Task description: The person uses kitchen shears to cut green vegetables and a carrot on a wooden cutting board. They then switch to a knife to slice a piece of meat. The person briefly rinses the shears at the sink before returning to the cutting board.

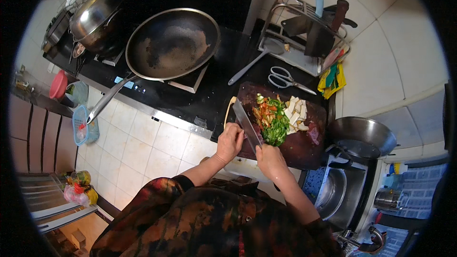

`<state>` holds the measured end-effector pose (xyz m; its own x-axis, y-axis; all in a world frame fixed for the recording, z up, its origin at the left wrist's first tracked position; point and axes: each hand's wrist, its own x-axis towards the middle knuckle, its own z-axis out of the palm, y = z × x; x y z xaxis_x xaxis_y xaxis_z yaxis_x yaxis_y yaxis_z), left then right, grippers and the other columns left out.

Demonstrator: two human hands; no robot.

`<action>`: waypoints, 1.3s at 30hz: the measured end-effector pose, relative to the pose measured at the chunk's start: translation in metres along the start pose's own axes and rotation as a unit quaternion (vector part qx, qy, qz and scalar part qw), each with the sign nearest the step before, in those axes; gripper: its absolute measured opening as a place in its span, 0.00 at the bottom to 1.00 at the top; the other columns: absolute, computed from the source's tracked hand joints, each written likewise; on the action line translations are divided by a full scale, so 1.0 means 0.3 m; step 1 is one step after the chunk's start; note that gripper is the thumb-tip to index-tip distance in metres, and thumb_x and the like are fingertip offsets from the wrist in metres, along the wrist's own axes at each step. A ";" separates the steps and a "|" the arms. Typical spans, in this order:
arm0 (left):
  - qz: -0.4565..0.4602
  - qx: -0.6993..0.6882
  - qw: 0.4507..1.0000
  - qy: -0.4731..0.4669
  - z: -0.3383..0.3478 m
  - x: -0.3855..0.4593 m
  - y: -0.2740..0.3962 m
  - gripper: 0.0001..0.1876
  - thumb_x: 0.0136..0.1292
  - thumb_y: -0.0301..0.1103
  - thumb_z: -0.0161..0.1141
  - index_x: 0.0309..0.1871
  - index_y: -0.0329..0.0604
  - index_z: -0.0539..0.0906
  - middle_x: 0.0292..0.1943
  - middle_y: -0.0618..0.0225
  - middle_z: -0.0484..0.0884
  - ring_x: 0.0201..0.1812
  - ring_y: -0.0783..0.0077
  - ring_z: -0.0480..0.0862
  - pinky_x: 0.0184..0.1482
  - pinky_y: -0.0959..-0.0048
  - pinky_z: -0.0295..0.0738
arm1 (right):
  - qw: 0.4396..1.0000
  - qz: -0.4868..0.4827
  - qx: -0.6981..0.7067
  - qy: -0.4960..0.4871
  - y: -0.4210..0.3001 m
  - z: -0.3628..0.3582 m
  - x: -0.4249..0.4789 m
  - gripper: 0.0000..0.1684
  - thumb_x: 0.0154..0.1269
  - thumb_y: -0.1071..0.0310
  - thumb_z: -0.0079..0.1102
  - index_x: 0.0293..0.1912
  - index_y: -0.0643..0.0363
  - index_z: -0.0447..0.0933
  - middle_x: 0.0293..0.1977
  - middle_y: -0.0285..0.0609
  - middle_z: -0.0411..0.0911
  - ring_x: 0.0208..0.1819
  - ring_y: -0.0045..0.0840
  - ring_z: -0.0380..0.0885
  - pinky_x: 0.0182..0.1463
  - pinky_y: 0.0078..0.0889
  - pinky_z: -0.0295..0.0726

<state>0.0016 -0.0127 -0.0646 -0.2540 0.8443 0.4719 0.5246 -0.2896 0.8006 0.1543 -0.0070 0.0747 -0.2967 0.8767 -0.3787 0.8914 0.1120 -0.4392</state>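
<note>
My right hand grips the handle end of a kitchen knife; its broad metal blade points away over the left part of a dark wooden cutting board. Close to the blade's left side, my left hand has its fingers bent onto a piece of raw red meat, mostly hidden under them. More red meat shows right of the blade. Sliced green peppers, orange-red pepper pieces and white tofu-like slices lie in heaps. Another meat piece sits near the right edge.
A wok stands on the black stove, its handle jutting toward the front. Beyond the board lie scissors and a grey spatula, below a knife rack. A metal pan and sink are right.
</note>
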 end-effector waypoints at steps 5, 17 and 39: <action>0.010 0.007 1.000 -0.006 0.000 0.009 0.011 0.07 0.63 0.22 0.64 0.39 0.37 0.76 0.37 0.54 0.79 0.36 0.49 0.82 0.37 0.61 0.78 | 0.997 -0.028 0.040 0.055 -0.006 0.092 0.109 0.22 0.75 0.60 0.51 0.34 0.70 0.81 0.30 0.67 0.81 0.37 0.61 0.81 0.44 0.59 0.80; -0.026 0.030 0.996 -0.078 -0.044 0.059 0.047 0.13 0.55 0.27 0.73 0.37 0.34 0.79 0.34 0.55 0.79 0.33 0.55 0.82 0.36 0.62 0.79 | 0.986 0.028 0.163 0.007 0.086 0.027 0.090 0.25 0.78 0.56 0.43 0.37 0.71 0.76 0.19 0.57 0.78 0.17 0.44 0.80 0.27 0.45 0.82; -0.065 -0.027 0.997 -0.002 0.003 -0.023 0.071 0.05 0.60 0.22 0.69 0.36 0.35 0.82 0.34 0.58 0.82 0.29 0.62 0.82 0.32 0.70 0.78 | 0.997 -0.044 -0.012 0.066 0.081 0.014 -0.091 0.22 0.76 0.57 0.50 0.34 0.67 0.78 0.27 0.65 0.80 0.34 0.61 0.81 0.42 0.58 0.80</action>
<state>0.0152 -0.0243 -0.0513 -0.3148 0.8779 0.3609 0.4420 -0.2008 0.8742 0.1826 -0.0302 0.0708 -0.3285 0.9166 -0.2280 0.8720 0.2015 -0.4460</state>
